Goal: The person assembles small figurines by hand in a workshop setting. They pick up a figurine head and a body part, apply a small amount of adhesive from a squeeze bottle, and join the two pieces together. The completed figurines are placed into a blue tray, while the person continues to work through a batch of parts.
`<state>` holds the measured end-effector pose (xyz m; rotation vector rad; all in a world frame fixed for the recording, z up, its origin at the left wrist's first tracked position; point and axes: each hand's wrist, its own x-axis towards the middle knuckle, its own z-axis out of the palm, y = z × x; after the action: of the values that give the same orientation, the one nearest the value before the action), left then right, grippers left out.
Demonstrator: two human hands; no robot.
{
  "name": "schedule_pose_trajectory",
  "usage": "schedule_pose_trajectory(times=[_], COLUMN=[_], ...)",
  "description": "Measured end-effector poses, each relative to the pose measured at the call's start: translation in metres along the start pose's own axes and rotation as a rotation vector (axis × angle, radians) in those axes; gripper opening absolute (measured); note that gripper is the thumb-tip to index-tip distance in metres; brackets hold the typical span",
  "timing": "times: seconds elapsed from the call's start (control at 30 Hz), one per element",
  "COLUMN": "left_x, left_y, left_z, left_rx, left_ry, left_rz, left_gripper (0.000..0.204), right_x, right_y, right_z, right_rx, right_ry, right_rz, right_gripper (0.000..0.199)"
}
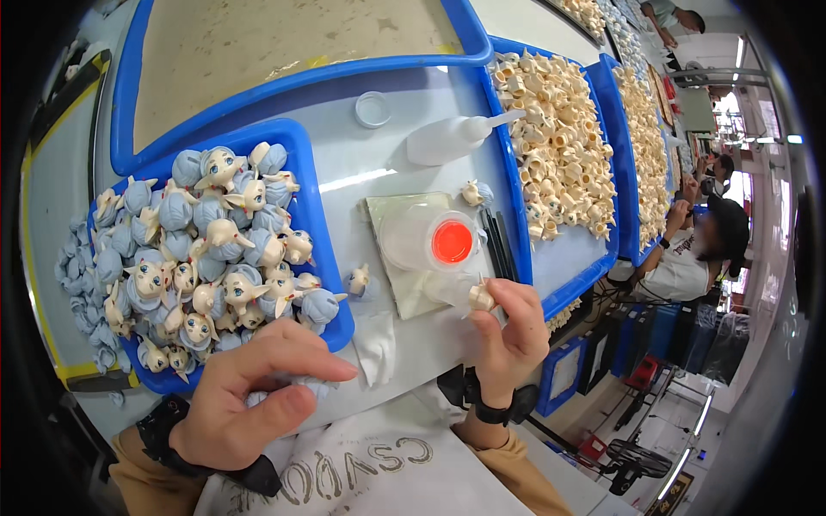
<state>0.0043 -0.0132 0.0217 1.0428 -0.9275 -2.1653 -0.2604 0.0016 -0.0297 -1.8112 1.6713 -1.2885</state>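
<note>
Left hand (249, 391) low in view at the near table edge, just below the near rim of the small blue tray (320, 224); fingers curled narrow around a blue-haired doll head (301, 389), of which only pale blue patches show under the index finger and beside the thumb. Right hand (509, 331) raised to the right of it, pinched shut on a small cream part (480, 297) between thumb and fingertips, the part at the top left of the hand. Just left of that part, touching or nearly so, a clear bottle (443, 288); contact not determinable. Above the right hand, a clear cup (430, 241) with an orange-red bottom, standing on a pale green square pad (387, 267). Dark thin sticks (497, 245) lying just right of the cup. Small blue tray heaped with finished heads (211, 258), blue hair and cream faces, more spilled over its left rim. One loose head (358, 280) on the table between tray and pad; another (475, 193) above the pad. White squeeze bottle (447, 139) lying on its side farther back, nozzle pointing right; a round clear lid (372, 109) near it. Large blue tray (301, 77) at top, holding a tan sheet. To the right, a blue tray of cream parts (559, 146), another behind it. White cloth (377, 344) at the table edge between the hands. Another person (697, 249) seated at far right.
</note>
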Motion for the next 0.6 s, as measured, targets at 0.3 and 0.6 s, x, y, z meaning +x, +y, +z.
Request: schedule_pose_trajectory(times=[0.3,0.6], left_x=[-0.001,-0.001], left_y=[0.001,0.007], left_z=[0.005,0.001], left_rx=[-0.171,-0.109], left_ry=[0.056,-0.046], left_rz=[-0.004,-0.097], left_gripper=[0.030,0.031], right_x=[0.007,0.012], right_y=[-0.015,-0.026], right_z=[-0.001,-0.001], right_rx=[-0.278,-0.404], right_ry=[-0.078,-0.129], right_rz=[-0.121,-0.152], right_gripper=[0.038,0.041])
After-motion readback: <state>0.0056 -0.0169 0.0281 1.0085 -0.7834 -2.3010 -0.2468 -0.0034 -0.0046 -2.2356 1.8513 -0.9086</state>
